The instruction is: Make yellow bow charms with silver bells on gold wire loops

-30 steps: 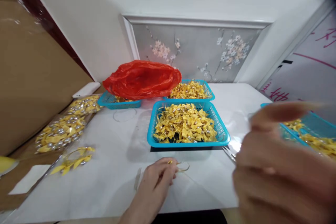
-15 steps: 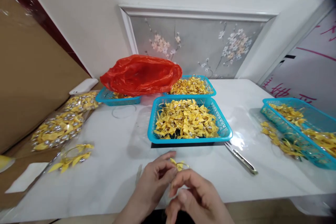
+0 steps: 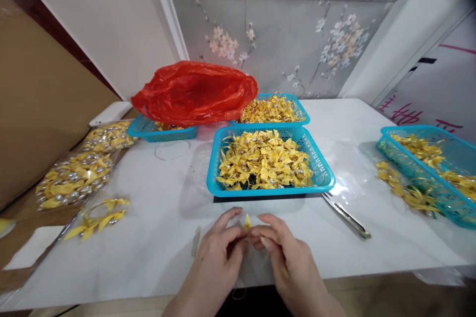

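Observation:
Close to the table's front edge, my left hand (image 3: 223, 247) and my right hand (image 3: 286, 252) meet with fingertips pinched together. Between them a small yellow ribbon piece (image 3: 248, 221) pokes up; most of it is hidden by the fingers. A thin pale strand (image 3: 240, 293) hangs below, over the dark lap. Just beyond the hands stands a blue plastic basket (image 3: 270, 191) heaped with yellow ribbon flowers (image 3: 264, 158) with silvery beads. To the left lies a yellow ribbon ring with beads (image 3: 98, 218).
Metal scissors or snips (image 3: 347, 215) lie right of the basket. Another blue basket (image 3: 427, 173) stands at the right, with yellow pieces (image 3: 405, 185) beside it. A red plastic bag (image 3: 193, 94) covers baskets behind. Clear bags of beaded flowers (image 3: 74, 178) lie at left, near a cardboard box (image 3: 44, 94).
My right hand has come up and in to the left hand, and the fingertips now meet. The yellow piece shows less between them. The camera view has shifted slightly.

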A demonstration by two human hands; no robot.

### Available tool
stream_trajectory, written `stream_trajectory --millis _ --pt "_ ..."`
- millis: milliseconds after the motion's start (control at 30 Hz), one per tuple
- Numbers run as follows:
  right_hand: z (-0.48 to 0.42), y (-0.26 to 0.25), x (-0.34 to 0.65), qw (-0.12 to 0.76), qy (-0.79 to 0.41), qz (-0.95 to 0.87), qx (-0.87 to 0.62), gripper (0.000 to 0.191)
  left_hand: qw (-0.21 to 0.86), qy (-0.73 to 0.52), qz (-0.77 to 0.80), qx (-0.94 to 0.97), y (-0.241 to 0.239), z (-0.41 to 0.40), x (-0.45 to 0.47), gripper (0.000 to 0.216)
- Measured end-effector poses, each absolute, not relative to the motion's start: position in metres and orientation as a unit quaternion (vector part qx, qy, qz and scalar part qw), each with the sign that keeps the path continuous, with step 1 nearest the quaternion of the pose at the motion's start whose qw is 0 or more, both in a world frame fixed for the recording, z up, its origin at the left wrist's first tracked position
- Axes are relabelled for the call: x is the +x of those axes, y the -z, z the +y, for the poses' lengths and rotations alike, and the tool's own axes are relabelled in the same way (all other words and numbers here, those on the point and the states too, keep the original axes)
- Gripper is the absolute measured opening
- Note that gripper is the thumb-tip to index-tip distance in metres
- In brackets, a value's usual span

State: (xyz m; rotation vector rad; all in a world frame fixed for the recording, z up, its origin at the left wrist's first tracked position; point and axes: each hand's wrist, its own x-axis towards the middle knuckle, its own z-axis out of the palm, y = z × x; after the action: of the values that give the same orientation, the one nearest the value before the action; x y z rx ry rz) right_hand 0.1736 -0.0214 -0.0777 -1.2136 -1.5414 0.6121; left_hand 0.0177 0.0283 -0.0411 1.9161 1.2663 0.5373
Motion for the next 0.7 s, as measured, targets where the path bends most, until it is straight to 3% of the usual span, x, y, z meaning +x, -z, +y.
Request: stream_trajectory --millis 133,333,700 --pt "-0.017 0.080 0.176 0.516 -0.217 -0.638 -0.529 0.020 0.357 -0.205 0.511 0.754 0.041 0.024 0.017 0.031" --pt "-0.016 0.077 0.171 0.510 -0.195 -0.651 -0.528 0.021 0.291 -0.228 0.507 0.779 0.047 0.018 0.016 0.033" --pt "-0.014 0.083 0.165 0.453 -0.128 -0.694 -0.545 0.030 0.328 -0.199 0.526 0.759 0.040 0.012 0.005 0.028"
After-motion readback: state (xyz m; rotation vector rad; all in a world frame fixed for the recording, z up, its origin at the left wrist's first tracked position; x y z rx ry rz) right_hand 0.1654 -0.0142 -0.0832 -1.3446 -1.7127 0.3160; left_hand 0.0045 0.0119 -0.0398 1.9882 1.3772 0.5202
